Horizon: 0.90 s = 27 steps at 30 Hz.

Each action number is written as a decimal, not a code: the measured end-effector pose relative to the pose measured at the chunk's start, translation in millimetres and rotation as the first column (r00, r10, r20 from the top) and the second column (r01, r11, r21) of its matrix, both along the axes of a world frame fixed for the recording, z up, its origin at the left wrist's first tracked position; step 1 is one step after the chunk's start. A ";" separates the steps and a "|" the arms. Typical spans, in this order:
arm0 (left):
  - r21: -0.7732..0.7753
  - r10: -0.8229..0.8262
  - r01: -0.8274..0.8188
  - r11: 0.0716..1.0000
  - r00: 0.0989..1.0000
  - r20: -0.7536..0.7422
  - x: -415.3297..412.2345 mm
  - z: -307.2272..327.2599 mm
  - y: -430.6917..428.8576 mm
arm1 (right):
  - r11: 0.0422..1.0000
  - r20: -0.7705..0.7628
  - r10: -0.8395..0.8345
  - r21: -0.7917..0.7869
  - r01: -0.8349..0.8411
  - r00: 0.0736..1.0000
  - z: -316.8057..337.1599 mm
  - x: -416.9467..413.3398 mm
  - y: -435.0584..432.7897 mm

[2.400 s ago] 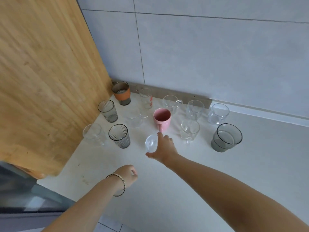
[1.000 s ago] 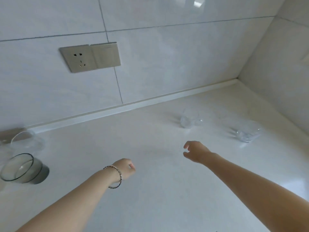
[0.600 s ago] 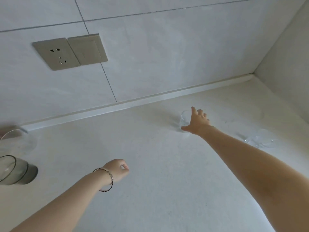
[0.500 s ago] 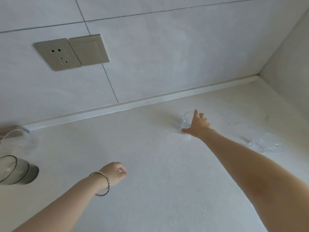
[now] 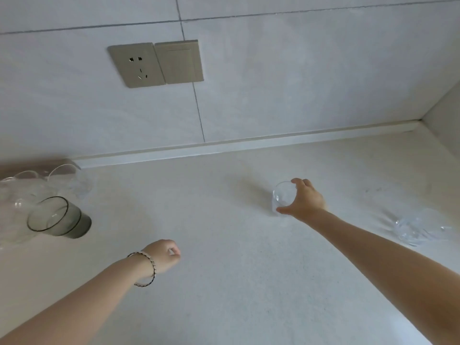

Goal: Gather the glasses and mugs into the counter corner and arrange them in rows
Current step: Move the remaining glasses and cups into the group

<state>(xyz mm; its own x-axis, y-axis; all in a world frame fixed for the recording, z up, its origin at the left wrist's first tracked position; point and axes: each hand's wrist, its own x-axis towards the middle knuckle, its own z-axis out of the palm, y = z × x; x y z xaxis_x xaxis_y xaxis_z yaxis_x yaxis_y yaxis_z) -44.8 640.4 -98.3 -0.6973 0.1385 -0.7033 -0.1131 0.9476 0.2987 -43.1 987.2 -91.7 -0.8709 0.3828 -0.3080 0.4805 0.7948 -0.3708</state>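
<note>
Right hand [image 5: 302,202] wraps thumb and fingers round a glass [image 5: 282,197] mid-table [image 5: 236,282], well apart from the grey glass [image 5: 57,217] and clear glasses [image 5: 67,180] at far left. Left hand [image 5: 164,255] curled, empty. Risks — the smooth wall slips from a grip near the rim; the glass knocks the crowded ones on set-down.

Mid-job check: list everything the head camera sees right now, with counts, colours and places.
small clear glass: one, clear, mid-counter, in right hand
other clear glass: one, clear, counter, far right
grey glass: one, smoked grey, counter, left
clear glasses: at least two, clear, behind grey glass, cut off
socket and switch: one each, beige, wall
counter: one, off-white
bracelet: one, black-and-white, left wrist
left hand: curled, empty
right hand: grips small clear glass
</note>
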 end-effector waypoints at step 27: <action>-0.002 0.289 -0.289 0.957 0.957 0.011 26.5 1.3 -486.9 | 0.819 0.002 0.572 -0.070 -0.570 0.821 14.5 -10.3 -590.7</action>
